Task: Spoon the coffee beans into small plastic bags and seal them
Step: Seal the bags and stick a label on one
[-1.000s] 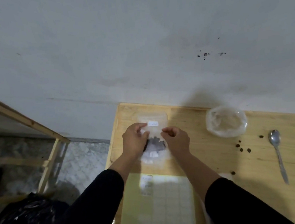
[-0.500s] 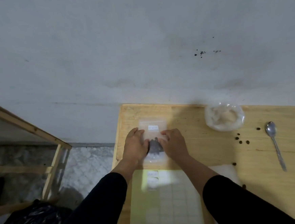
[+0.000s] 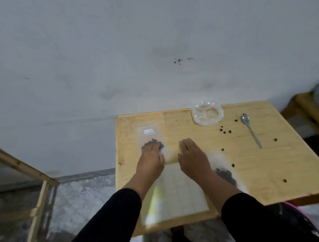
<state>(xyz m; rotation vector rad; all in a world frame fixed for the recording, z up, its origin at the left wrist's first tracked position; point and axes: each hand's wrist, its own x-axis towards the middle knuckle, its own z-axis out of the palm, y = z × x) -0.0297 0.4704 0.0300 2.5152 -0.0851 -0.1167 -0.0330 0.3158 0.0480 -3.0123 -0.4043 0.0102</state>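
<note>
A small clear plastic bag (image 3: 149,134) with a white label lies flat on the wooden table (image 3: 273,169), near its far left corner, with dark coffee beans (image 3: 152,141) at its near end. My left hand (image 3: 150,160) lies flat with its fingertips on that bean-filled end. My right hand (image 3: 193,156) rests flat on the table beside it, fingers apart, holding nothing. A second small bag with beans (image 3: 225,174) lies to the right of my right forearm. The metal spoon (image 3: 250,130) lies at the far right.
A crumpled large clear bag (image 3: 208,115) sits at the table's far edge. Loose beans (image 3: 225,132) are scattered over the right half. A pale gridded sheet (image 3: 176,192) lies at the near edge. Wooden frames stand to the left (image 3: 25,169) and right (image 3: 314,116).
Both hands have let go of the small bag's top and drawn back. The bag now lies flat, and my right hand has slid off it to the right.
</note>
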